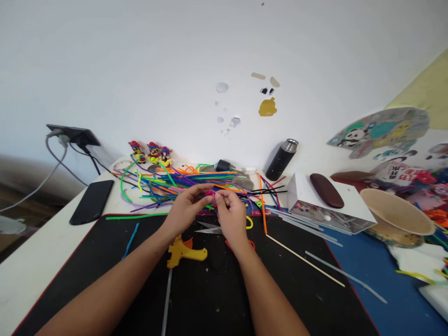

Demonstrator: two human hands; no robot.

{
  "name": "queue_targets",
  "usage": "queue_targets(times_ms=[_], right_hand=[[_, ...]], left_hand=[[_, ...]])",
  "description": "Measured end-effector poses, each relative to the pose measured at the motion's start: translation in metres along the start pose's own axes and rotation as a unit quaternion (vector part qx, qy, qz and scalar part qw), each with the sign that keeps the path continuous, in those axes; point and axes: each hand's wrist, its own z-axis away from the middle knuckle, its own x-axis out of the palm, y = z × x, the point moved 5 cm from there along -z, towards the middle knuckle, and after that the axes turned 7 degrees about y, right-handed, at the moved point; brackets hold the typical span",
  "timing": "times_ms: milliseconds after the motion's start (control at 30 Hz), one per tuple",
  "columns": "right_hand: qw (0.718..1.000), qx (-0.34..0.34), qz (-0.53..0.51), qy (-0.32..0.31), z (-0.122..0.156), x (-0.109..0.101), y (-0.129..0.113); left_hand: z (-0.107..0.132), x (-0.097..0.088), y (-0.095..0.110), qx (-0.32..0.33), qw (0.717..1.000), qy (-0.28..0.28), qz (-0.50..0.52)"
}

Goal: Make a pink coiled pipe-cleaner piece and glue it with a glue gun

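Observation:
My left hand (187,207) and my right hand (231,215) meet above the black mat (290,289). Between their fingertips they pinch a small bright pink pipe-cleaner piece (210,194), mostly covered by the fingers. Scissors (209,228) lie beneath my right hand, blades pointing left, with part of their handles hidden. A yellow hot glue gun (187,253) rests on the mat below my left hand, a clear glue stick (167,298) extending from it. Just beyond both hands spreads a pile of colorful pipe cleaners (175,182).
To the left lie a black phone (91,201) and a blue pipe cleaner (130,240). Small figurines (154,153) and a black thermos (282,159) stand along the wall. At right are a white box (329,203), a beige bowl (395,214), glue sticks (311,227) and a wooden stick (304,260).

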Motion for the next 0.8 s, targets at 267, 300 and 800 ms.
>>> queue_targets(times_ms=[267, 300, 800], right_hand=[[1.0, -0.017, 0.025, -0.006, -0.0004, 0.0015, -0.0032], [1.0, -0.015, 0.025, -0.006, -0.0004, 0.0013, -0.0032], [0.999, -0.022, 0.044, 0.009, -0.0039, -0.0031, -0.0026]], left_hand=[[0.0083, 0.0073, 0.0031, 0.057, 0.998, 0.01, -0.017], [0.0081, 0.0072, 0.003, 0.048, 0.999, 0.007, -0.014], [0.0015, 0.0016, 0.0068, -0.015, 0.998, -0.051, -0.03]])
